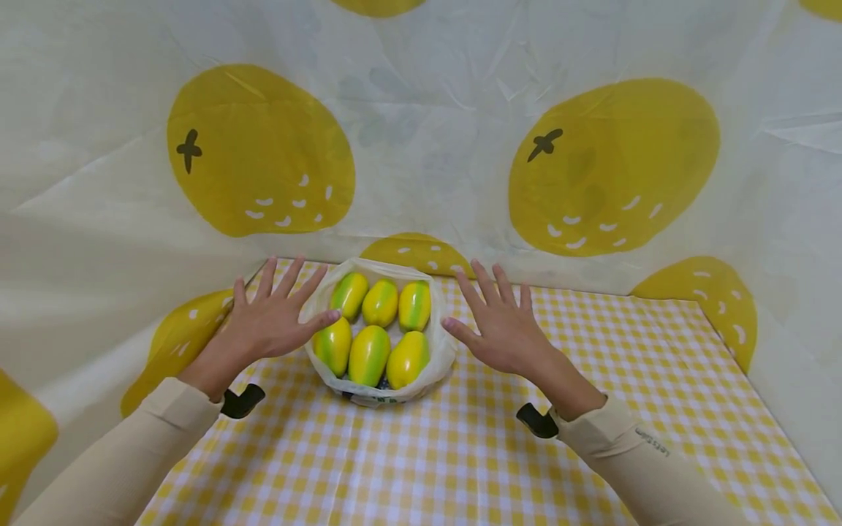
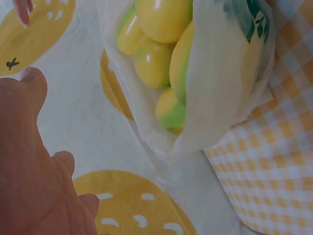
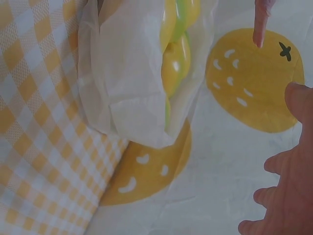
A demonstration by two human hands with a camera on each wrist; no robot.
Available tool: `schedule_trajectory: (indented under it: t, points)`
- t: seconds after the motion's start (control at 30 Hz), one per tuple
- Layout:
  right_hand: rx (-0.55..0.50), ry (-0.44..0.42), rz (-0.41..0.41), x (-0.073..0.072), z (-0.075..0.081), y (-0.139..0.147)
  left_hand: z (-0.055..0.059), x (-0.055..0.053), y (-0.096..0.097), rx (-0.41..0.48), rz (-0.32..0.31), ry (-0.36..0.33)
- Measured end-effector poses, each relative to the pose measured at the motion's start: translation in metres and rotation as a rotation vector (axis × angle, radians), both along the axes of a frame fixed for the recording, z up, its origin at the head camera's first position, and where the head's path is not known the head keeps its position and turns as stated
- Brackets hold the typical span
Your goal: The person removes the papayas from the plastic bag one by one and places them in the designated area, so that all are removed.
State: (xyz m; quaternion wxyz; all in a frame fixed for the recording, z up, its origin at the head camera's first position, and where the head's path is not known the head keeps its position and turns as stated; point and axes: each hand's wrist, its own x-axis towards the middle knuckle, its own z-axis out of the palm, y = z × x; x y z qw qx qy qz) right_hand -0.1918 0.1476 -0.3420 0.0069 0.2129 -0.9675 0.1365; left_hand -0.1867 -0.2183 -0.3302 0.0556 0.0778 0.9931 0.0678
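Note:
Several yellow-green mangoes sit inside a white plastic bag whose mouth is spread wide. To the left of the bag is my left hand, its fingers straight and spread, its thumb over the bag's rim in the head view. On the other side, my right hand is held out with fingers spread and its thumb close to the bag's right edge. Neither hand holds anything. In the left wrist view the bag shows green print on its side. The right wrist view shows the bag's other side.
A yellow-and-white checked cloth covers the table. Behind and beside it hangs a pale sheet printed with large yellow fruit. Dark wrist-worn pieces show by both cuffs.

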Motion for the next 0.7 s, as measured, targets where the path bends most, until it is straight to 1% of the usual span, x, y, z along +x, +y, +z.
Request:
schedule_trajectory:
  t: [0.33, 0.7]
  points:
    - [0.016, -0.001, -0.001, 0.001, -0.006, -0.002, -0.005, 0.000, -0.002, 0.003, 0.006, -0.003]
    - [0.000, -0.014, 0.001, 0.002, -0.015, -0.004, -0.014, 0.000, -0.003, 0.019, 0.006, 0.016]
